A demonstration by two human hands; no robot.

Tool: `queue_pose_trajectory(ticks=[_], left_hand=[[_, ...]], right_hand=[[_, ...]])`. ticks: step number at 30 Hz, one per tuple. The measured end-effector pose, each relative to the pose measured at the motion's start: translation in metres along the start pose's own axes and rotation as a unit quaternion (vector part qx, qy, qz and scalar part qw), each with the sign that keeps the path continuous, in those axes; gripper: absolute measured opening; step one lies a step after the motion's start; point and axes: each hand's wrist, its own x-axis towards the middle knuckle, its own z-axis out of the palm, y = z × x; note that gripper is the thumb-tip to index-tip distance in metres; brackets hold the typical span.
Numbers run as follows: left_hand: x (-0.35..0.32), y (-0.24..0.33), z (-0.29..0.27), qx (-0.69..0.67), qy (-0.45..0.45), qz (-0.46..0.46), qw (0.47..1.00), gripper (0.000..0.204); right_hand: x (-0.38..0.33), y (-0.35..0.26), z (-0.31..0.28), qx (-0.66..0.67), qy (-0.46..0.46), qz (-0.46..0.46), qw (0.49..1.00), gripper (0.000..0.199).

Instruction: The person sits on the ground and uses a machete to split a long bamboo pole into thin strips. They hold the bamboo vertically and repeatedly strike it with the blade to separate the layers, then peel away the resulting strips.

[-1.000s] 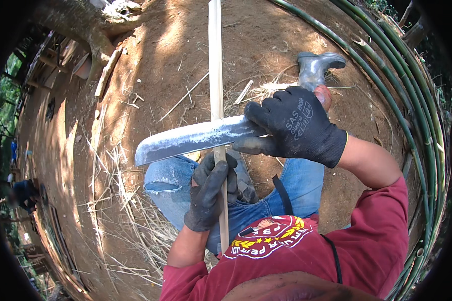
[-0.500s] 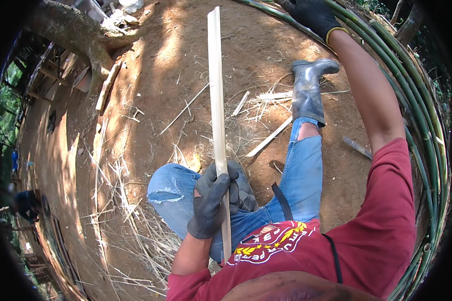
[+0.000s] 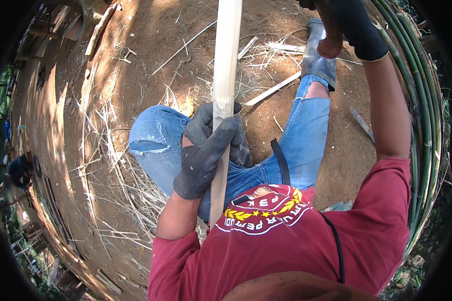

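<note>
Your left hand (image 3: 203,150), in a dark glove, is clamped around the long pale strip (image 3: 228,55), fingers behind it and thumb across its front face. The strip stands in front of your body, running from the upper edge of the view down through your fist to your maroon shirt (image 3: 286,246). Just above your thumb, its face shows a small scooped patch.

Your right hand (image 3: 349,27), gloved in black, is up and to the right of the strip, well apart from it. You have it closed around a reddish-brown handle (image 3: 330,47), whose rounded end sticks out below the glove; the glove hides most of it.

To the left of the strip, your bent knee (image 3: 150,145) shows a tear in the blue denim. To its right, your other leg (image 3: 306,130) stretches away and ends in a grey rubber boot (image 3: 319,55). Between strip and boot, a thin pale slat (image 3: 273,89) lies on the brown soil. Beyond your right leg is a flat grey piece (image 3: 361,124), and farther right of the strip, long green poles (image 3: 422,100) lie bunched. Pale shavings (image 3: 118,155) litter the ground left of the strip, past your bent knee.
</note>
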Motion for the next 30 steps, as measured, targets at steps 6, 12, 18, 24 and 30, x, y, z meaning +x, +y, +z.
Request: queue_pose_trajectory(ticks=[6,12,18,24,30], left_hand=[[0.001,-0.001,-0.001,-0.014,-0.017,0.001,1.0,0.045],[0.002,-0.001,-0.001,-0.024,-0.021,0.009,0.999,0.044],[0.001,0.0,-0.002,-0.011,-0.012,0.015,1.0,0.046],[0.001,-0.002,-0.005,-0.003,-0.02,0.038,0.999,0.051],[0.004,-0.003,-0.009,-0.01,-0.045,0.055,0.997,0.053]], right_hand=[[0.017,-0.005,0.015,0.067,-0.059,0.131,0.987,0.062],[0.014,-0.022,0.025,-0.019,-0.141,0.164,0.976,0.059],[-0.028,0.002,0.059,-0.02,-0.207,0.11,0.972,0.047],[-0.078,-0.011,0.081,0.01,-0.311,0.051,0.949,0.056],[-0.015,0.023,0.055,0.016,-0.218,0.011,0.976,0.056]])
